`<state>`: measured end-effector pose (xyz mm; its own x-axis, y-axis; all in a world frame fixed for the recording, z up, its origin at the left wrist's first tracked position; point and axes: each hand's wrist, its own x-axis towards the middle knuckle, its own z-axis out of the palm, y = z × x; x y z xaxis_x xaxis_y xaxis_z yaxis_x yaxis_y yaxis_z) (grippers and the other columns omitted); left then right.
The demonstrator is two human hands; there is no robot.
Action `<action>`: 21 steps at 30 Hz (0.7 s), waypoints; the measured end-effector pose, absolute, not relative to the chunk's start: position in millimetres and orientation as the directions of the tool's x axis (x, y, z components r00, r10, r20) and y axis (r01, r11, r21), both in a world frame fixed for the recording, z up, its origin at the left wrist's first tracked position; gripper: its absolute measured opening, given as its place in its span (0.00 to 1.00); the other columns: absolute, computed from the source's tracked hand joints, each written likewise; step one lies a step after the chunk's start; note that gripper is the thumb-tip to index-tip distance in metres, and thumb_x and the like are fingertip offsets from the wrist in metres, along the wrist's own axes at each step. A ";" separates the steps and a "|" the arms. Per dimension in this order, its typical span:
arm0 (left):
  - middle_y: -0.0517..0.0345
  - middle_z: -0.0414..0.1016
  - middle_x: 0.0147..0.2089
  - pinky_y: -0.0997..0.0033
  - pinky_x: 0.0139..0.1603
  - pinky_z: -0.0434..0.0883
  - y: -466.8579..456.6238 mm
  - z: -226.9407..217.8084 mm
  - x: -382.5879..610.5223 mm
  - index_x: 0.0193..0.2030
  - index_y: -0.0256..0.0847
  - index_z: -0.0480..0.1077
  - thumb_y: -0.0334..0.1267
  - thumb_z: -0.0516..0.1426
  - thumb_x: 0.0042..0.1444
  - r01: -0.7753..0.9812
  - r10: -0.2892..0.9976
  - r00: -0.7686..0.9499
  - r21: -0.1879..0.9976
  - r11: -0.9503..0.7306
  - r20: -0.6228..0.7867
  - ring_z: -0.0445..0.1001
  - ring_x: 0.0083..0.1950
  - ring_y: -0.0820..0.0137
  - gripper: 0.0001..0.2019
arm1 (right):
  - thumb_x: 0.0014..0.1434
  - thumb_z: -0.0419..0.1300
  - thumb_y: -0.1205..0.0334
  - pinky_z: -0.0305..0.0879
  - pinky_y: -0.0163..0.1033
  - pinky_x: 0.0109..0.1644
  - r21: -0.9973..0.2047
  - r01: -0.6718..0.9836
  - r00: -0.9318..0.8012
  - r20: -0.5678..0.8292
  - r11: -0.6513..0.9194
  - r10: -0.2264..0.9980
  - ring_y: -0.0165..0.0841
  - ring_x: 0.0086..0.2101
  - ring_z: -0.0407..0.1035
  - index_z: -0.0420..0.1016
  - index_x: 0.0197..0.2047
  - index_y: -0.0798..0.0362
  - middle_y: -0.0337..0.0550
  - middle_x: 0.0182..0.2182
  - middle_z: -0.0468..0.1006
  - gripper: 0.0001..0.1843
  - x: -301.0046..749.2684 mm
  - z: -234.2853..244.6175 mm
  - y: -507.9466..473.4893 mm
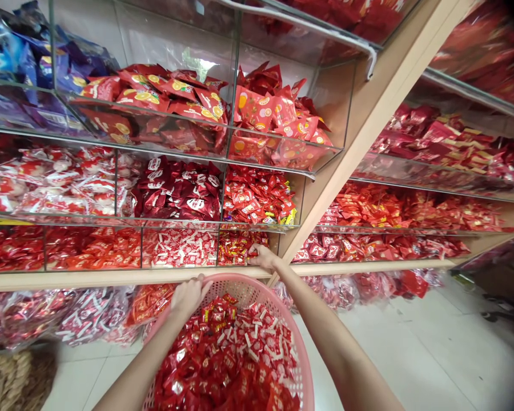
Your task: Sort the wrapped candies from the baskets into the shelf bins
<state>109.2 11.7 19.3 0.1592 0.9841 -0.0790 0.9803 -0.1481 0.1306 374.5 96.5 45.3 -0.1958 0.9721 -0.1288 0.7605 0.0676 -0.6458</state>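
The left hand (191, 295) is curled over the rim of the pink basket (307, 362), which hangs just below the shelf edge (89, 279), well filled with wrapped sweets (197, 365). The right hand (261, 257) reaches to the bottom bin (217, 246) of red-and-yellow sweets (234, 249), fingers bent at its right-hand part; whether they hold any, I cannot tell. A firm left grip helps here, with the basket level and close to the bin so that nothing spills onto the floor (428, 342). The right fingers do best scooping low, closing gently and lifting clear of the edge.
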 end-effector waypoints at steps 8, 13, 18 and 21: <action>0.43 0.77 0.37 0.60 0.36 0.69 12.7 16.7 109.0 0.52 0.37 0.64 0.54 0.36 0.61 0.981 0.983 0.169 0.110 -0.160 -0.075 0.77 0.38 0.56 0.28 | 0.47 0.56 0.68 0.61 0.32 0.32 -0.725 0.689 -0.061 -0.038 0.015 0.997 0.28 0.27 0.64 0.66 0.41 0.56 0.37 0.29 0.70 0.15 386.3 47.3 92.3; 0.42 0.77 0.37 0.60 0.37 0.69 12.9 16.1 109.7 0.52 0.37 0.64 0.54 0.36 0.61 0.980 0.983 0.165 0.128 -0.154 -0.075 0.76 0.38 0.55 0.28 | 0.50 0.54 0.66 0.61 0.34 0.41 -0.711 0.701 -0.056 0.017 0.051 0.998 0.30 0.36 0.64 0.66 0.42 0.56 0.41 0.38 0.71 0.14 386.0 43.6 91.2; 0.42 0.77 0.37 0.59 0.36 0.69 13.5 14.4 108.9 0.52 0.37 0.63 0.53 0.35 0.61 0.980 0.983 0.171 0.110 -0.163 -0.061 0.76 0.38 0.54 0.28 | 0.49 0.58 0.60 0.61 0.34 0.36 -0.714 0.698 -0.109 -0.029 0.056 0.994 0.30 0.31 0.65 0.69 0.40 0.57 0.38 0.31 0.71 0.15 382.6 40.2 93.0; 0.43 0.77 0.36 0.59 0.35 0.69 13.5 14.1 108.8 0.51 0.37 0.64 0.53 0.35 0.61 0.979 0.982 0.183 0.102 -0.177 -0.047 0.77 0.37 0.54 0.28 | 0.44 0.64 0.57 0.61 0.33 0.35 -0.712 0.701 -0.142 -0.078 0.045 0.987 0.31 0.31 0.65 0.70 0.38 0.57 0.37 0.30 0.72 0.18 378.9 37.6 95.8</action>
